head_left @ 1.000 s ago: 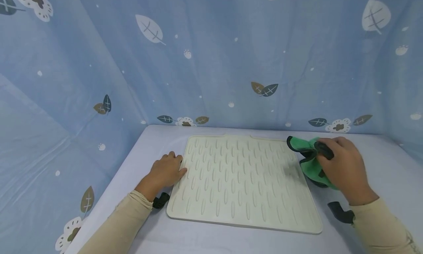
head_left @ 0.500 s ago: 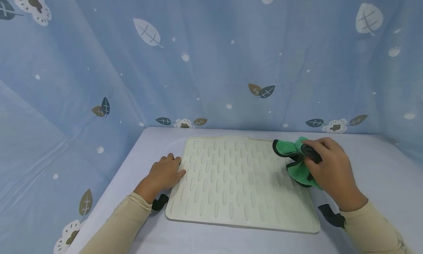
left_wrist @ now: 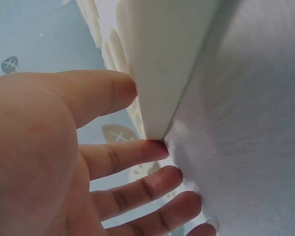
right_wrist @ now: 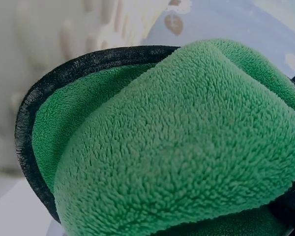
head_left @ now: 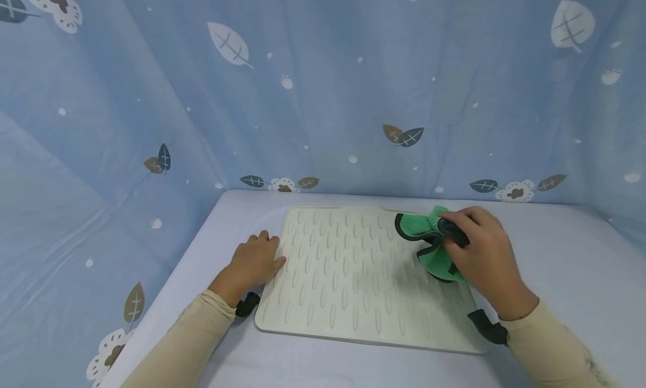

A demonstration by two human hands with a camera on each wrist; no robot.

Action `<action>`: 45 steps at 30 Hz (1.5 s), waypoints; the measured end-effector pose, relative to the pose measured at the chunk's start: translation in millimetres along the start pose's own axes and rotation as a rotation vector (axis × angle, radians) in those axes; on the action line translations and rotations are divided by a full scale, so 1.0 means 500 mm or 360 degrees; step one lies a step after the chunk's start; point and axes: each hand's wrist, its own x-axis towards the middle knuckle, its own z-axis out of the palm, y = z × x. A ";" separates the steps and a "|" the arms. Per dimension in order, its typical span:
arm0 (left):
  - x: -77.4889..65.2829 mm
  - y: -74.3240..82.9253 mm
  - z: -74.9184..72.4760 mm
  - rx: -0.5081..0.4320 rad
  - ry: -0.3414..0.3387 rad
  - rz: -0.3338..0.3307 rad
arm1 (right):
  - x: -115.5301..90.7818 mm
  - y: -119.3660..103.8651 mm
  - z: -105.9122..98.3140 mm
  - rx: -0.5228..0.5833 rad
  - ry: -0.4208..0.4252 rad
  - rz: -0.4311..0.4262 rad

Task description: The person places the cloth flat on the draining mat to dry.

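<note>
A cream mat [head_left: 333, 276] with raised oval ridges lies flat on a white-covered table. My left hand [head_left: 254, 260] is at its left edge; in the left wrist view the thumb [left_wrist: 105, 93] touches the ridged face and the index finger [left_wrist: 132, 155] the side edge, with the other fingers extended. My right hand [head_left: 484, 259] grips a bunched green plush cloth [head_left: 419, 226] with black trim above the mat's right part, where a shadow falls. The cloth [right_wrist: 177, 147] fills most of the right wrist view and hides the fingers there.
White cloth covers the table [head_left: 555, 253], showing around the mat. Behind and to the left hangs a blue curtain [head_left: 323, 96] with leaf and flower prints. Black straps [head_left: 488, 327] hang by both wrists.
My right hand has moved left with the green cloth, from the mat's right edge to over its right part. The left hand has stayed at the left edge.
</note>
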 end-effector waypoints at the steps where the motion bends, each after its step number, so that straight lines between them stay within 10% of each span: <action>1: -0.001 0.000 -0.001 -0.0001 -0.0004 -0.0005 | 0.002 -0.004 0.004 0.0006 -0.0004 0.0004; 26: -0.017 0.002 -0.011 0.0046 0.0028 -0.0005 | 0.028 -0.118 0.120 0.0133 -0.0003 0.0088; 45: -0.004 0.010 -0.010 0.0033 0.0061 0.0012 | 0.005 -0.149 0.175 0.0115 -0.0894 0.0138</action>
